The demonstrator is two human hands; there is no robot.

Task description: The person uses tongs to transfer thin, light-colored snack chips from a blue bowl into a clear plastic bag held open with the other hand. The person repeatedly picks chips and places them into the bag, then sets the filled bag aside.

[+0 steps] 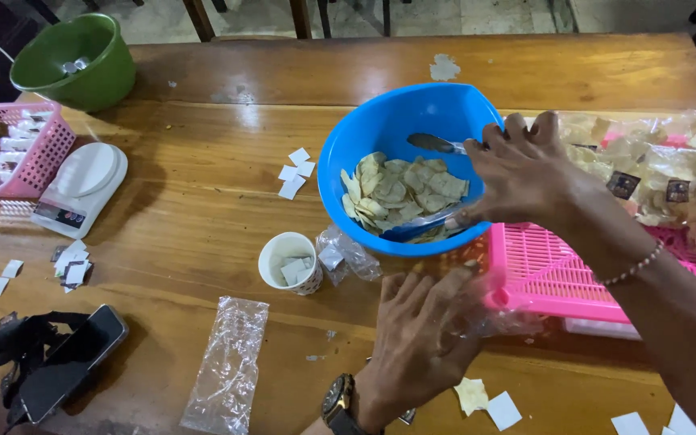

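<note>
- Hands first: right hand (517, 165) is curled over the rim of a round blue plastic bowl (380, 129), gripping a metal spoon (432, 143) whose scoop sits inside.
- Left hand (416, 330) has fingers spread, pinching a clear plastic bag (509, 310) just in front of the bowl.
- Bowl's got a heap of pale flat chips (400, 193) and rests on the wooden desk (203, 201), touching a pink plastic basket tray (557, 274).
- Packed chip bags (670, 181) are lined up on the far right.
- Small white paper cup (290, 262) with paper slips sits near the bowl; another flat clear bag (227, 366) lies closer in.
- White kitchen scale (80, 187) and green plastic bowl (74, 60) are way off left.
</note>
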